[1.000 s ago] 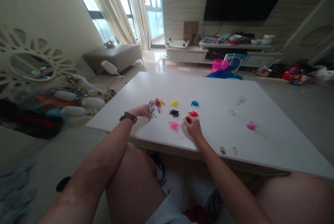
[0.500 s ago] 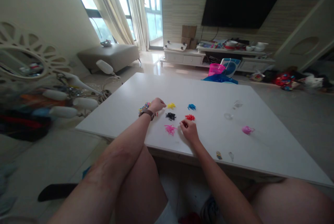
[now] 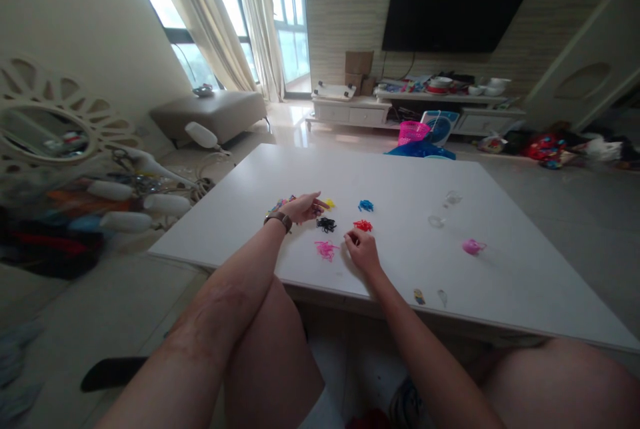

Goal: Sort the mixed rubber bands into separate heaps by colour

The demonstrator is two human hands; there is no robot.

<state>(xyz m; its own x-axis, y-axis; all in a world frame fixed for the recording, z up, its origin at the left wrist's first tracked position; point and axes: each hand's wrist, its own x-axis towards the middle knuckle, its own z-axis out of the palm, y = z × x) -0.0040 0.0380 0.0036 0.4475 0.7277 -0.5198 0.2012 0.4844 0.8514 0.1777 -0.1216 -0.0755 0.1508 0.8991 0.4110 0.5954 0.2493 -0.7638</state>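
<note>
- The fingers (image 3: 323, 204) of my left hand (image 3: 299, 208) sit part open, loosely cradling small coloured bands (image 3: 317, 211), beside the yellow pile (image 3: 331, 203).
- My right hand (image 3: 363, 252) rests near the red pile (image 3: 363, 225), fingers curled almost together; whether they hold anything, I cannot tell.
- Loose bands lie on the white worktop (image 3: 400, 182): the black pile (image 3: 327, 224) between yellow and pink (image 3: 326, 251), the blue pile (image 3: 366, 205) beyond red, a mixed heap (image 3: 281, 205) beside my left wrist.
- Light, soft and springy, by my judgement, the bands would cling and tangle; a fingertip pinch on one exposed loop suits best.
- Half a second earlier, my left hand lay back up; now it is turned, showing bands at the fingers and partly covering yellow. My right has barely moved.
</note>
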